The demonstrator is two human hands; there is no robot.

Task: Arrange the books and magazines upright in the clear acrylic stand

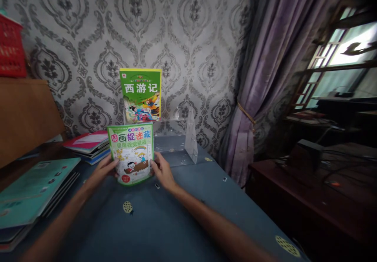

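Between my two hands I hold a green-bordered children's picture book (134, 163) upright, its cover facing me. My left hand (110, 165) grips its left edge, and my right hand (161, 169) grips the right edge with the thumb on the cover. Just behind it stands a clear plastic book rack (191, 138). On the rack's upper tier, at the left, a green and yellow storybook (141, 93) stands upright. The held book hides the left part of the rack's lower tier.
A stack of teal-covered books (38, 191) lies at the left of the blue tablecloth (165, 222). Behind it are pink and blue books (88, 146) and a brown wooden box (26, 116) bearing a red basket (11, 48). A purple curtain (259, 77) hangs right, near a dark red cabinet (294, 199).
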